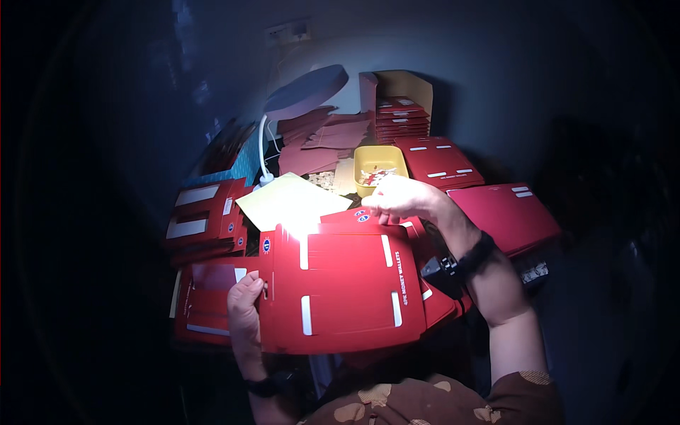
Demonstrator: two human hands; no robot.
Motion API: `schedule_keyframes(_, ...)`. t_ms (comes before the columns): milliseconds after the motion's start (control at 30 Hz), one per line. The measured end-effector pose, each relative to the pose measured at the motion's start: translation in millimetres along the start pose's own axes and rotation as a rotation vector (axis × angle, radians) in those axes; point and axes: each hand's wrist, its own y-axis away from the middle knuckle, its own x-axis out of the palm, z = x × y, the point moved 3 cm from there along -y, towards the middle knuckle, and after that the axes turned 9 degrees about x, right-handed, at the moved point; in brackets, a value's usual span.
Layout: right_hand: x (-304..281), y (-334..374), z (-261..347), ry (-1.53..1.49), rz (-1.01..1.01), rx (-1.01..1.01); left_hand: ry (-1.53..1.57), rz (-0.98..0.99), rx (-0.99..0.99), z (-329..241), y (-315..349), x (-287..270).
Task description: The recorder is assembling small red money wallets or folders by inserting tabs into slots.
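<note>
Left hand [245, 300] is gripping a red card folder [348, 285] at lower centre of frame.
The folder's long axis is running left to right, its slotted end pointing left; the left thumb is pressing that edge. The right hand [404, 198] is curling its fingers beside a yellow tub [360, 161] at upper centre; whether it is holding anything cannot be told.

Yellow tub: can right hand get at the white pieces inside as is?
Probably yes: the right hand appears close to the near edge of the yellow tub, whose open top leaves the white pieces exposed.
</note>
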Motion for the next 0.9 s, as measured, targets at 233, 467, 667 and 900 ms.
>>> schedule_keyframes(233, -26, 52, -5, 0.197, 0.102, -0.221, 0.058, -0.009, 0.032, -10, -1, 39)
schedule_keyframes(467, -95, 60, -23, -0.262, -0.138, -0.251, -0.058, -0.172, 0.026, 0, -6, 14)
schedule_keyframes(667, -191, 66, -89, -0.526, -0.714, -0.063, -0.067, -0.156, 0.043, 14, -13, 32)
schedule_keyframes(900, -240, 7, -151, -0.381, -0.975, 0.150, -0.053, -0.170, 0.025, 23, -16, 29)
